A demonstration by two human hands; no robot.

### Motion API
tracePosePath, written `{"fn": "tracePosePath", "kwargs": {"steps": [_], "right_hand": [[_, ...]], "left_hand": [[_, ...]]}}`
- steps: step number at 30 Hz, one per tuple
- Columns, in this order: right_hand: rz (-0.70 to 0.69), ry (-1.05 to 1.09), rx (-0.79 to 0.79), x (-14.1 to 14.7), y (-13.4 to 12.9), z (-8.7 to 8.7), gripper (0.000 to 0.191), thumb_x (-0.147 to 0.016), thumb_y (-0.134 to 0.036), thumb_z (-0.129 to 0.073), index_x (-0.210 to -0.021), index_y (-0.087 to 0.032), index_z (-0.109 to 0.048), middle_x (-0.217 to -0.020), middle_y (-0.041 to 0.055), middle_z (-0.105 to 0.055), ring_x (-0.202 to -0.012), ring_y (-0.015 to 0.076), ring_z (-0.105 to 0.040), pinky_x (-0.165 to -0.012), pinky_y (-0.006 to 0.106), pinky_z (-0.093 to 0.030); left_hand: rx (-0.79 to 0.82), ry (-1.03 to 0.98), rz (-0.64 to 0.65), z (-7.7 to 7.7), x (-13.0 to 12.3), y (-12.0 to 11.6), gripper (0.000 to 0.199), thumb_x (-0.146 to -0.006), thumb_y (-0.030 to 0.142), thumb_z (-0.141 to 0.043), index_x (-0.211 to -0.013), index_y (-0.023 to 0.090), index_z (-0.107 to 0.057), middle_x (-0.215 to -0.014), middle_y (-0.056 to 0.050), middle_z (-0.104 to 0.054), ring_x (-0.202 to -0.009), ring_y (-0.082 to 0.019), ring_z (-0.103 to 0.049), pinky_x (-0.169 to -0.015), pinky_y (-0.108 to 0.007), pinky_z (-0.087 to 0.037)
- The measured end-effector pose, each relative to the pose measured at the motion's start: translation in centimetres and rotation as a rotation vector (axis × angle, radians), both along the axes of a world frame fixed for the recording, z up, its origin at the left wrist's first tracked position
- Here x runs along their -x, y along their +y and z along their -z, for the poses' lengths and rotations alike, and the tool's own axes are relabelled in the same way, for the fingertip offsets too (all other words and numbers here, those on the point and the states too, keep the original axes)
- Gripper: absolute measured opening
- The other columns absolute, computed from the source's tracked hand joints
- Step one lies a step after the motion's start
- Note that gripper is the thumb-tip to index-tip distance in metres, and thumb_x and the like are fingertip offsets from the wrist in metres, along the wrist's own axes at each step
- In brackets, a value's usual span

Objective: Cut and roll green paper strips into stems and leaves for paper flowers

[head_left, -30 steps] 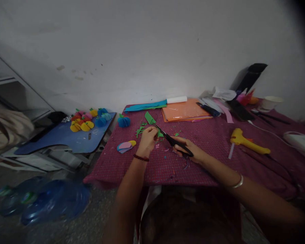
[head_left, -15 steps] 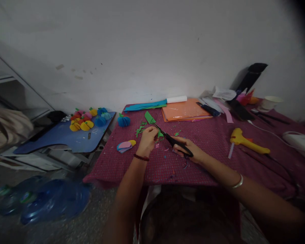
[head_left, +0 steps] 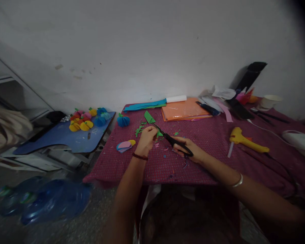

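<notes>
Black-handled scissors (head_left: 170, 139) are in my right hand (head_left: 189, 149), its fingers wrapped round the handles and the blades pointing up and left. My left hand (head_left: 147, 136) is closed in a pinch beside the blades, and a small green piece (head_left: 159, 134) shows at its fingertips. Just beyond the blade tips lies a larger green strip (head_left: 149, 117). Green scraps (head_left: 140, 129) are scattered left of my left hand. Nearer the table's left edge are stacked pink, blue and yellow paper ovals (head_left: 125, 145) and a blue paper ball (head_left: 123, 120).
An orange folder (head_left: 184, 110) and blue strips (head_left: 145, 106) lie at the back of the cloth-covered table (head_left: 152, 173). A yellow glue gun (head_left: 249, 142) with a cord is on the right. Colourful paper balls (head_left: 86, 125) sit on a blue side table (head_left: 63, 137).
</notes>
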State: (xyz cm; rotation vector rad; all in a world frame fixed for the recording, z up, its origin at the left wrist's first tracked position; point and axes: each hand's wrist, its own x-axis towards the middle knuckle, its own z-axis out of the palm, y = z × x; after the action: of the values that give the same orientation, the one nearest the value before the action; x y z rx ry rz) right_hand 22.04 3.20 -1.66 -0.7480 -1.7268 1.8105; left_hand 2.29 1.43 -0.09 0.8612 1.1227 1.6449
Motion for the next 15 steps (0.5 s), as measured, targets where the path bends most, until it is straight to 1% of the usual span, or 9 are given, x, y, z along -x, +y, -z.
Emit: {"fn": "tracePosePath", "kwargs": {"steps": [7, 11, 13, 15], "right_hand": [[0.001, -0.008, -0.035, 0.0, -0.1, 0.3, 0.065, -0.078, -0.048, -0.068, -0.13, -0.012, -0.053, -0.063, -0.0038, -0.049, -0.043, 0.0031, -0.035, -0.038, 0.019, -0.024], [0.003, -0.014, -0.059, 0.1, 0.0, 0.2, 0.067, -0.078, -0.048, -0.067, -0.132, -0.012, -0.052, -0.063, -0.0036, -0.049, -0.043, 0.0041, -0.035, -0.038, 0.02, -0.026], [0.014, -0.051, -0.125, -0.2, 0.6, -0.1, 0.067, -0.079, -0.048, -0.065, -0.134, -0.013, -0.052, -0.064, -0.0025, -0.052, -0.043, 0.0053, -0.038, -0.04, 0.02, -0.028], [0.054, -0.119, -0.258, -1.1, 1.9, -0.5, 0.064, -0.08, -0.046, -0.063, -0.135, -0.016, -0.052, -0.071, 0.0009, -0.06, -0.049, 0.0082, -0.047, -0.044, 0.021, -0.036]], "left_hand": [[-0.006, 0.033, -0.004, 0.3, 0.2, 0.2, 0.017, -0.058, 0.019, -0.06, -0.051, 0.017, -0.045, -0.045, 0.007, -0.038, -0.038, -0.004, -0.035, -0.04, -0.02, -0.024], [0.005, 0.001, -0.003, 0.0, 0.1, 0.0, 0.017, -0.058, 0.02, -0.063, -0.052, 0.017, -0.047, -0.045, 0.007, -0.039, -0.038, -0.004, -0.034, -0.041, -0.02, -0.023], [-0.009, -0.028, 0.013, -0.4, 0.0, -0.3, 0.018, -0.059, 0.021, -0.067, -0.054, 0.016, -0.051, -0.046, 0.006, -0.042, -0.04, -0.004, -0.036, -0.042, -0.02, -0.025], [-0.034, -0.063, 0.046, -0.7, 0.0, -0.5, 0.018, -0.06, 0.024, -0.071, -0.06, 0.015, -0.055, -0.049, 0.005, -0.047, -0.043, -0.005, -0.04, -0.043, -0.02, -0.028]]}}
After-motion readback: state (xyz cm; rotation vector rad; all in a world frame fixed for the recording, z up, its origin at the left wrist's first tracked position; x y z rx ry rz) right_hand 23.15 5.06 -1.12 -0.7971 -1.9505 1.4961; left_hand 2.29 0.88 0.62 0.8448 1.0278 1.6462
